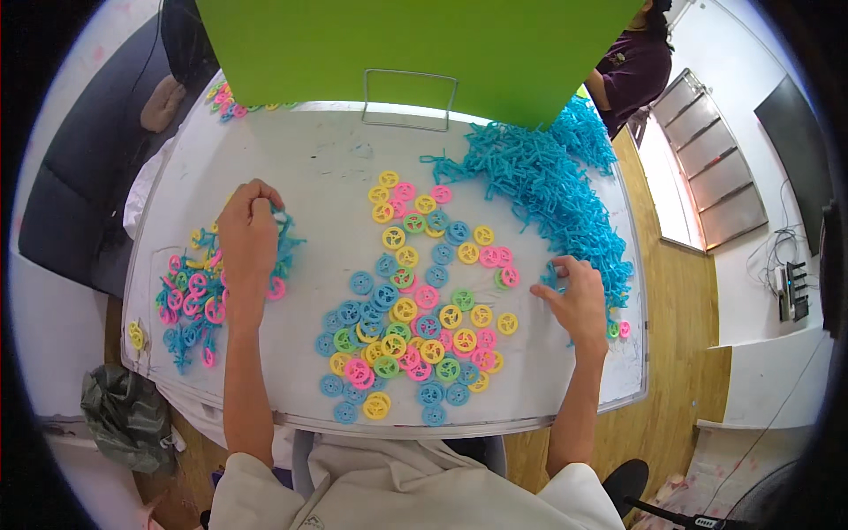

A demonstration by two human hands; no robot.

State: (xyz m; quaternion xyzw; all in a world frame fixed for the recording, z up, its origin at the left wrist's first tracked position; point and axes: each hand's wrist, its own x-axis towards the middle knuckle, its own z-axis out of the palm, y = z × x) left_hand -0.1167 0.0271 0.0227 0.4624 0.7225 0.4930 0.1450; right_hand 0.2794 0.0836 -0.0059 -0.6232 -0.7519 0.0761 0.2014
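Note:
My left hand (pixel 250 231) is closed, its fingers curled down over the pile of joined pieces (pixel 196 300) on the left. A bit of blue shows by its fingertips, but I cannot make out what it holds. My right hand (pixel 576 296) has thumb and forefinger around a small blue plastic piece (pixel 550 276), beside the big heap of blue plastic pieces (pixel 565 199). Between my hands lie many loose small plastic wheels (pixel 404 309) in yellow, pink, blue and green, some overlapping. In the left pile, coloured wheels sit among blue parts.
A green board (pixel 424 53) stands across the far side of the white table (pixel 291 168), with a wire frame (pixel 411 99) at its base. More coloured pieces (pixel 227 104) lie at the far left. Another person (pixel 634 71) is behind the board at right. A dark bag (pixel 128 420) sits lower left.

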